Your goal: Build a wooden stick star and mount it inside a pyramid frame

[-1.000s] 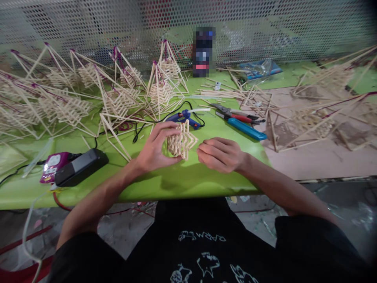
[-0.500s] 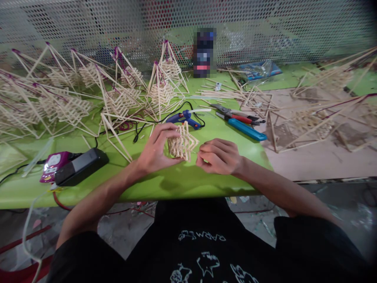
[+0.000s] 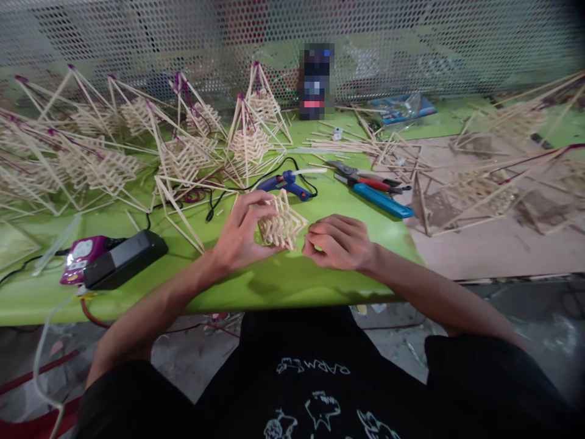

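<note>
My left hand (image 3: 242, 235) grips a small basket of stacked wooden sticks (image 3: 282, 222) between thumb and fingers, holding it tilted on its side above the green table. Just right of the basket is my right hand (image 3: 339, 242), its fingers curled and pinched together; whatever may be between the fingertips is too small to make out. Behind the basket a blue glue gun (image 3: 286, 181) lies on the table with a pale glue stick in its back. Pruning shears (image 3: 365, 178) with red handles and a blue utility knife (image 3: 382, 201) rest to the right.
Several stick frames with hanging stick baskets (image 3: 249, 141) crowd the back left. Loose sticks (image 3: 338, 145) lie at the back middle. A black adapter (image 3: 127, 259) is at the left. More frames stand on a pinkish board (image 3: 461, 259). A perforated metal screen (image 3: 274, 36) closes the back.
The stick basket has shifted and turned very slightly to the left in my left hand. My right hand stays pinched in nearly the same place.
</note>
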The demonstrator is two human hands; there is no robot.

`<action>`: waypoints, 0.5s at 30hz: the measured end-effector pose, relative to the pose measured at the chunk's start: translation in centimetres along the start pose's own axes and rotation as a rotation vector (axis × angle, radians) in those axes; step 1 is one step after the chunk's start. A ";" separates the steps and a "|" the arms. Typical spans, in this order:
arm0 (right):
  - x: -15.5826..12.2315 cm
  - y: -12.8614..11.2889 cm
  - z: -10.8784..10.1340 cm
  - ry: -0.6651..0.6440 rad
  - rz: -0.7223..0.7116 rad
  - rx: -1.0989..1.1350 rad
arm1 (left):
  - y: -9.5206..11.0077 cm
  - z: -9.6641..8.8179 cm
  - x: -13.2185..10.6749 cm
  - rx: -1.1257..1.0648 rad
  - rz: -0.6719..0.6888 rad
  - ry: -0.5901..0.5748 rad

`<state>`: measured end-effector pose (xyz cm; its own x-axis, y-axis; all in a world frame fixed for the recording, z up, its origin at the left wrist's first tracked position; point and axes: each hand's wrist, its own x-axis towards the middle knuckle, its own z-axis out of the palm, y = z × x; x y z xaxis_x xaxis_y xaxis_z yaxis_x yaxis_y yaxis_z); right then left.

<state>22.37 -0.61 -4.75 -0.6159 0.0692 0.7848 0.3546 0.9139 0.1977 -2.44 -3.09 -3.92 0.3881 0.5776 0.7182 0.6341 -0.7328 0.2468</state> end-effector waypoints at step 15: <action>0.3 -0.1 0.0 0.010 0.047 0.049 | 0.1 0.0 -0.3 0.013 0.023 -0.056</action>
<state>22.10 -0.68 -4.52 -0.5918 0.1089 0.7987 0.3481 0.9282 0.1314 -2.51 -3.36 -4.13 0.4397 0.5800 0.6857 0.6330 -0.7418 0.2216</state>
